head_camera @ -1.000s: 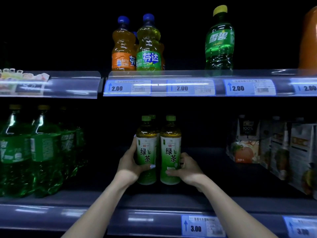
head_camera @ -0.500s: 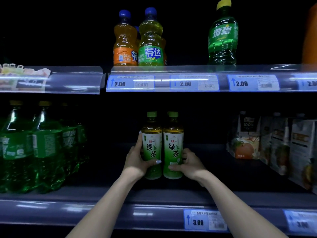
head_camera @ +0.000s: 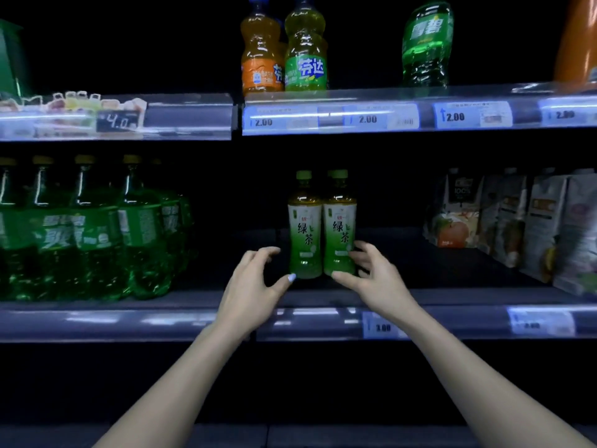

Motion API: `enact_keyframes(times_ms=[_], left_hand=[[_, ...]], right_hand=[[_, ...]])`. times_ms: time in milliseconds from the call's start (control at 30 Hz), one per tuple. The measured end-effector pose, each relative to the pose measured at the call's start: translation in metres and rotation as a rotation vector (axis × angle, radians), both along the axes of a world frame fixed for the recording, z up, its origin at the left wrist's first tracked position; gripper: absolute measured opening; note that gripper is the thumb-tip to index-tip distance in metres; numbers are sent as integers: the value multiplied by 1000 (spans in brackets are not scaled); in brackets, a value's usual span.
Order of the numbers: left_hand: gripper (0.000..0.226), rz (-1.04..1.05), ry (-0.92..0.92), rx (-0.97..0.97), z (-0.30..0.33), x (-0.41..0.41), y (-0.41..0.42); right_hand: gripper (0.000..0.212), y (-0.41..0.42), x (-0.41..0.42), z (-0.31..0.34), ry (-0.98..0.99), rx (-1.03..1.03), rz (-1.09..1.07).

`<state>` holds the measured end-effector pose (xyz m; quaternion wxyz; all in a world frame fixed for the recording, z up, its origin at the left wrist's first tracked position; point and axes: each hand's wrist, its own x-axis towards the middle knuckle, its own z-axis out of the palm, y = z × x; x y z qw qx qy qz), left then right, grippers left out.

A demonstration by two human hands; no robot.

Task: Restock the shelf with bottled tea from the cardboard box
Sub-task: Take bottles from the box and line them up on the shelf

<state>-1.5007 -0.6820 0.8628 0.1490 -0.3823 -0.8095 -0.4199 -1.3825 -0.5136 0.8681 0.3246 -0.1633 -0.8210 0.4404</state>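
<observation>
Two tea bottles stand upright and touching on the middle shelf (head_camera: pixel 403 297), set back from its front edge near the centre. The left tea bottle (head_camera: pixel 304 227) and the right tea bottle (head_camera: pixel 340 226) each carry a white-to-green label printed 绿茶, with a green cap and amber liquid showing above the label.

The left hand (head_camera: pixel 250 291) is released, fingers spread and loosely curved, just beside the left tea bottle; its thumb tip, with a pale painted nail, lies at that bottle's base, and contact cannot be confirmed. The right hand (head_camera: pixel 376 281) is likewise released and spread; its thumb lies against the foot of the right tea bottle and its fingers sit close beside the label. Neither hand grasps anything.

At the left end of the middle shelf stands a row of green soda bottles (head_camera: pixel 97 234) with green labels; the lettering is blurred. At the right end stand juice cartons (head_camera: pixel 458 215), the nearest marked 100%. A price tag (head_camera: pixel 381 325) on the shelf's front edge reads 3.00.

On the upper shelf (head_camera: pixel 355 92) stand an orange soda bottle (head_camera: pixel 261 56), a green-labelled soda bottle (head_camera: pixel 305 51) reading 芬达, and a green bottle (head_camera: pixel 426 43) reading 雪碧. The tags on its edge read 2.00; a dark tag (head_camera: pixel 118 121) at left reads 4.0.
</observation>
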Motion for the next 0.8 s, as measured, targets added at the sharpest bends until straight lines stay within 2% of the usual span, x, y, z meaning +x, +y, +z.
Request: enact_keyframes(times_ms=[100,167,300,533,633,800], left_hand=[[33,-110,-44,82,-20,27,-33],[20,-186,-128,126,-46,47,-57],[12,-272,-391,27,-140,80,-102],[19,-206,-873,-483,-370,143,-174],[22,-152,-1044,-605,-463,177,-199],[20,-28,-1221,-704,-602,218,-230]], right_hand=[[28,-38,27,-26,98,23,-6],[19,-64,45,-54,107,-19,34],[19,-106,83,-142,-37,-165,137],[23,-137,159,-363,-560,-472,133],[24,-147,202,-465,-778,-569,114],[26,-174,257,-617,-986,-621,52]])
